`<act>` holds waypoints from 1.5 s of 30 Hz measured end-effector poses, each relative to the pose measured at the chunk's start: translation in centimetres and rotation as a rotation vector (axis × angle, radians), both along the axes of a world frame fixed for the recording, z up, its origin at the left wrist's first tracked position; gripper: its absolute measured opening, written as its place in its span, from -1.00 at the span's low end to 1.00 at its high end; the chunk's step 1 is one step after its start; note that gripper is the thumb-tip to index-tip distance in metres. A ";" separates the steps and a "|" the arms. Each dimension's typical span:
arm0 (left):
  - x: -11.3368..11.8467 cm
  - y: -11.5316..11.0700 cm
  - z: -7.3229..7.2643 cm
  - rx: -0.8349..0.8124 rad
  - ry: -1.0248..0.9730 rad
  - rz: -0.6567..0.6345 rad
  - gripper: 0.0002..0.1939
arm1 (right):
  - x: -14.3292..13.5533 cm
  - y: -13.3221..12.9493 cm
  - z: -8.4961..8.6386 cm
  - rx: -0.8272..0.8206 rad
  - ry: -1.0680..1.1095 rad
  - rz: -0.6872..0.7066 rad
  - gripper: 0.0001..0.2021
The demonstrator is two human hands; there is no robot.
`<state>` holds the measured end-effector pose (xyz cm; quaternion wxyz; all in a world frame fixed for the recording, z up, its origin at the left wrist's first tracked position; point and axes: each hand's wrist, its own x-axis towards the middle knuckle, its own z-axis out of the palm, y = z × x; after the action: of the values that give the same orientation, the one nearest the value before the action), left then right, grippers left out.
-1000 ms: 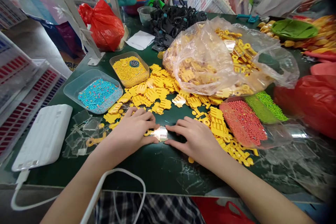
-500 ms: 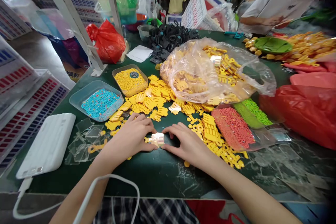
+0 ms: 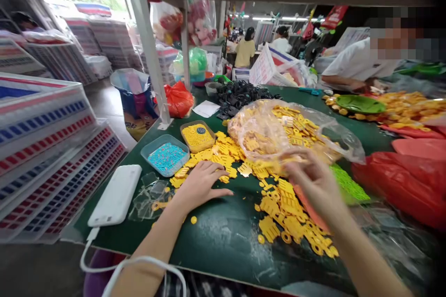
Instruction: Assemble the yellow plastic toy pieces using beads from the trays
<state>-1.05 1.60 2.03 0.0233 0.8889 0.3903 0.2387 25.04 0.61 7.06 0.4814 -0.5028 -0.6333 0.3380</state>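
My left hand (image 3: 204,183) rests on the green table, fingers stretched out and thumb apart, holding nothing. Its fingertips touch the near edge of a heap of flat yellow plastic pieces (image 3: 223,151). Raised over the right of the heap, my right hand (image 3: 311,181) is smeared by motion. Its fingers pinch a blurred yellow plastic piece (image 3: 286,162), whose shape I cannot make out. Just beyond it lies a clear plastic bag (image 3: 252,125) full of yellow pieces. More yellow parts, some ring-shaped (image 3: 286,237), lie below that hand, which partly hides a tray of red beads (image 3: 310,206).
Tubs of blue beads (image 3: 165,158) and yellow beads (image 3: 198,135) stand at left, near a white power bank (image 3: 114,195) with a cable. Green beads (image 3: 348,184) and a red bag (image 3: 400,176) are at right. A metal post (image 3: 149,46) rises behind. A co-worker (image 3: 358,65) sits across.
My hands have parted. The right hand has lifted away to the right, towards the bag, with a yellow piece; the left has opened on the table. The view has tilted up.
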 end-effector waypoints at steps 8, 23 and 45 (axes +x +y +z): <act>-1.2 1.1 -1.1 -0.037 0.015 0.628 -0.72 | 5.2 8.7 3.6 0.391 -0.619 -0.430 -0.25; 0.0 0.5 -1.6 -0.227 0.145 0.337 -0.51 | -3.1 0.9 -5.7 0.862 -0.832 -0.037 -0.65; 0.3 2.0 -1.1 -0.187 -0.017 0.351 -0.65 | -4.7 -0.3 -7.8 0.500 -1.058 0.239 -0.88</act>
<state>-0.73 3.64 0.90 0.0673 0.7989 0.5598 0.2093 20.29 0.35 -0.70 0.1629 -0.3998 -0.8996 -0.0658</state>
